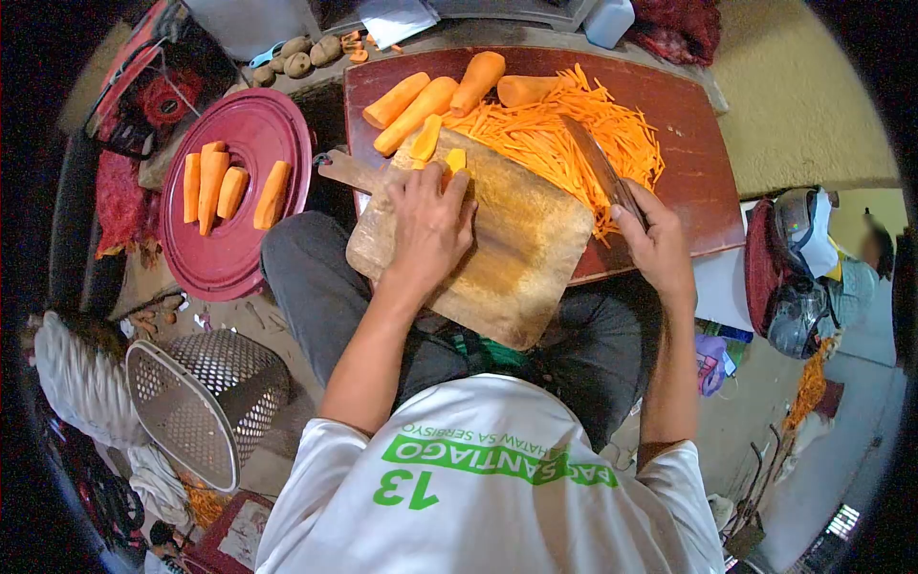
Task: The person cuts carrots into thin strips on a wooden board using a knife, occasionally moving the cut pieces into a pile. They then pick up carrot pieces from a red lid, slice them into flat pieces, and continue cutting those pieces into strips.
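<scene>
A wooden cutting board (521,234) with a handle lies across my lap and the near edge of a dark red table (693,143). My left hand (430,225) rests on the board, its fingertips bent against small yellow-orange carrot pieces (455,161). In my right hand (655,234) is a knife (602,170), gripped by its handle, the blade over a pile of shredded carrot (545,134) beside the board. Another cut piece (426,139) lies at the board's far left edge. Several peeled whole carrots (416,115) lie on the table behind the board.
At the left, a round red lid (239,129) holds several peeled carrots (212,187). A tipped perforated basket (234,373) stands below it. Potatoes (297,65) lie beyond the table's left corner. Helmets (794,316) are at the right.
</scene>
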The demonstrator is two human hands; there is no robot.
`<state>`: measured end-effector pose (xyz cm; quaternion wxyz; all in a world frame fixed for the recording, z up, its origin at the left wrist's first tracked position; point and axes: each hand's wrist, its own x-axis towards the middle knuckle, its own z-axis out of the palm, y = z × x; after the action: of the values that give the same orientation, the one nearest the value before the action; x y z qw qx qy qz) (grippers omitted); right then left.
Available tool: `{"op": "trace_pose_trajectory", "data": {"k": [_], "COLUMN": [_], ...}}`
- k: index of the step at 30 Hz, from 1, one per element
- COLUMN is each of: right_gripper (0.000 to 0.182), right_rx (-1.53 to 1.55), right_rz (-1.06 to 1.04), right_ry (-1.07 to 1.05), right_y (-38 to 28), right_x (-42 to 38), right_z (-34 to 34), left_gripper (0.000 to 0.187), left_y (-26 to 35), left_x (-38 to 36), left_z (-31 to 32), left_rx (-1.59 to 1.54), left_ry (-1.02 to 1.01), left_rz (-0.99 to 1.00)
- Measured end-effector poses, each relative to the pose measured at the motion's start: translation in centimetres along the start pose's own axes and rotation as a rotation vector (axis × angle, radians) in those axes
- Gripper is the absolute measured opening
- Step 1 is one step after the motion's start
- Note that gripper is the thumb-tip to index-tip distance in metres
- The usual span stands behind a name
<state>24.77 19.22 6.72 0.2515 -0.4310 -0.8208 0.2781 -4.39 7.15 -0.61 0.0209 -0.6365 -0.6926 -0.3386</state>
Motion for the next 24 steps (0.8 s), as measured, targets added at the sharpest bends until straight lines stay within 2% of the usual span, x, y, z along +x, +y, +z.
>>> {"op": "trace_pose_trajectory", "data": {"k": [3, 6, 8, 12, 15, 16, 18, 20, 24], "right_gripper": [0.042, 0.041, 0.037, 0.034, 0.034, 0.034, 0.031, 0.031, 0.032], "right_rx": [0.04, 0.251, 0.239, 0.229, 0.255, 0.254, 0.214, 0.22, 0.22], "right_rz": [0.054, 0.438, 0.31, 0.35, 0.354, 0.331, 0.198, 0.259, 0.265], "right_ry": [0.034, -0.212, -0.173, -0.187, -0.19, -0.188, -0.177, -0.191, -0.219], "right_y": [-1.2, -3.8, -2.9, -5.1, -5.4, -5.4, -5.6, -5.9, -6.9], "right_x": [-1.9, -3.6, -5.4, -6.6, -6.9, -6.9, -6.7, -6.5, -5.5], "right_z": [0.2, 0.2, 1.8, 2.8, 3.2, 3.4, 3.6, 3.6, 3.3], "left_gripper": [0.039, 0.04, 0.037, 0.031, 0.027, 0.025, 0.026, 0.031, 0.041], "left_y": [0.1, -0.5, -0.2, 0.6, 2.6, 3.5, 4.3, 3.5, 1.7], "left_x": [0.2, 0.3, 0.5, 0.5, -0.7, -1.0, -1.9, -1.7, 0.3], "left_z": [0.0, 0.6, 0.2, 0.0, 0.3, 0.2, 0.2, 0.0, -0.4], "left_rx": [0.008, -0.018, -0.056, -0.338, -0.467, -0.506, -0.444, -0.344, -0.198], "left_ry": [-0.001, 0.002, 0.046, -0.019, -0.031, -0.092, -0.026, 0.0, -0.039], "left_rz": [-0.001, -0.015, -0.009, -0.09, -0.002, 0.003, 0.033, 0.073, -0.043]}}
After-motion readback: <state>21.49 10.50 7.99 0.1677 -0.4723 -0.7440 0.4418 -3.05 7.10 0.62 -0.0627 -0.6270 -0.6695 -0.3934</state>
